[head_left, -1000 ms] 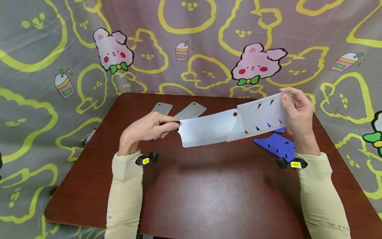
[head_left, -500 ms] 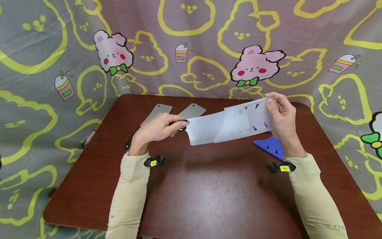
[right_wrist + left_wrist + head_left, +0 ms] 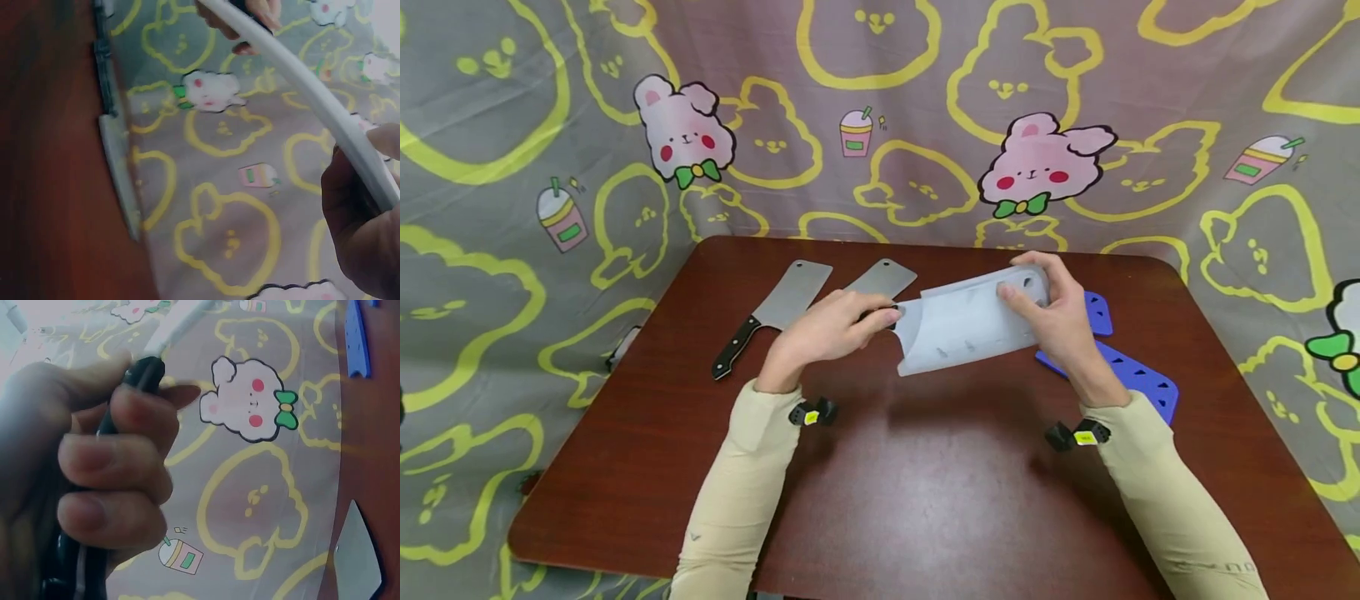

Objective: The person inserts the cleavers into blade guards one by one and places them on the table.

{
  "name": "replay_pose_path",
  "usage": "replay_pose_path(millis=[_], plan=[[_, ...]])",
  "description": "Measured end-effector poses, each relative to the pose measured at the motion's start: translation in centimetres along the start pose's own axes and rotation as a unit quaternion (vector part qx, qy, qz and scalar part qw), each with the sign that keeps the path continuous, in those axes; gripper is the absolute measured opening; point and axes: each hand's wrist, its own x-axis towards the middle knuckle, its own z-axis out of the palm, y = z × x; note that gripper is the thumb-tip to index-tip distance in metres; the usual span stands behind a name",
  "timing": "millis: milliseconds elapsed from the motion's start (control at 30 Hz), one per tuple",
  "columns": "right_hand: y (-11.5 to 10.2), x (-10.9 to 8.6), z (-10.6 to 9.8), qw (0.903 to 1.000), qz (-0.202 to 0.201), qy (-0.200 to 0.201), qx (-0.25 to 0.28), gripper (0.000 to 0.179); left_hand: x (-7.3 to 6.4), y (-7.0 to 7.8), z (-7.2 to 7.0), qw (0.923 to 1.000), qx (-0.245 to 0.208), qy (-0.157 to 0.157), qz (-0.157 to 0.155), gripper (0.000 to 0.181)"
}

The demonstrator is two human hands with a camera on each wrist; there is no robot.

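My left hand (image 3: 827, 333) grips the black handle (image 3: 147, 374) of a cleaver, its fingers curled round it in the left wrist view. Most of the cleaver's blade (image 3: 908, 323) lies inside a translucent white blade guard (image 3: 970, 321); only the part beside the handle shows bare. At the far end of the guard my right hand (image 3: 1060, 321) pinches it, thumb on the near face and fingers behind. The blade's hanging hole shows near the right thumb. Both hands hold the pair above the table, tilted up slightly to the right.
A second cleaver (image 3: 792, 290) lies at the back left of the brown table (image 3: 887, 517). Beside it is a third cleaver (image 3: 883, 279), partly hidden by my left hand. Blue blade guards (image 3: 1138, 382) lie right, partly behind my right arm. Patterned cloth (image 3: 917, 100) hangs behind.
The white guard has slid left over the cleaver's blade, covering most of it. My right hand has moved left and a little down; my left hand has moved right with the handle.
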Motion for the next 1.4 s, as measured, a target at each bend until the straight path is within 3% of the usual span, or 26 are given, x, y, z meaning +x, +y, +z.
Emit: replay_pose_path(millis=[67, 200, 300, 467, 667, 800, 1033, 1267, 1400], plan=[[0.0, -0.2, 0.6, 0.999, 0.01, -0.008, -0.042, 0.041, 0.2, 0.1, 0.3, 0.9999, 0.007, 0.005, -0.006, 0.035], [0.0, -0.2, 0.7, 0.9991, 0.009, 0.0, -0.041, 0.04, 0.2, 0.3, 0.4, 0.9998, 0.01, 0.01, -0.014, 0.034], [0.0, 0.0, 0.4, 0.9986, 0.017, -0.019, -0.046, 0.039, 0.2, 0.3, 0.4, 0.9997, 0.008, 0.008, -0.021, 0.032], [-0.1, 0.2, -0.4, 0.9929, 0.055, -0.078, -0.071, 0.038, 0.1, -0.1, 0.6, 0.9984, -0.02, -0.026, -0.046, 0.025], [0.6, -0.1, -1.5, 0.9748, 0.101, -0.149, -0.131, 0.036, -0.1, -1.0, 1.2, 0.9936, -0.037, -0.075, -0.075, 0.018], [2.0, -0.5, -1.8, 0.9648, 0.105, -0.188, -0.152, 0.033, -0.1, -2.0, 1.9, 0.9907, -0.042, -0.099, -0.084, 0.02], [4.8, -2.3, -1.0, 0.9535, 0.145, -0.222, -0.144, 0.033, -0.5, -3.0, 3.5, 0.9823, -0.026, -0.139, -0.123, 0.021], [6.1, -3.3, -1.2, 0.9478, 0.157, -0.241, -0.137, 0.031, -0.5, -3.5, 4.6, 0.9794, -0.029, -0.164, -0.114, 0.019], [6.8, -3.6, -1.3, 0.9398, 0.163, -0.268, -0.137, 0.028, -0.5, -3.9, 5.3, 0.9755, -0.032, -0.184, -0.116, 0.018]])
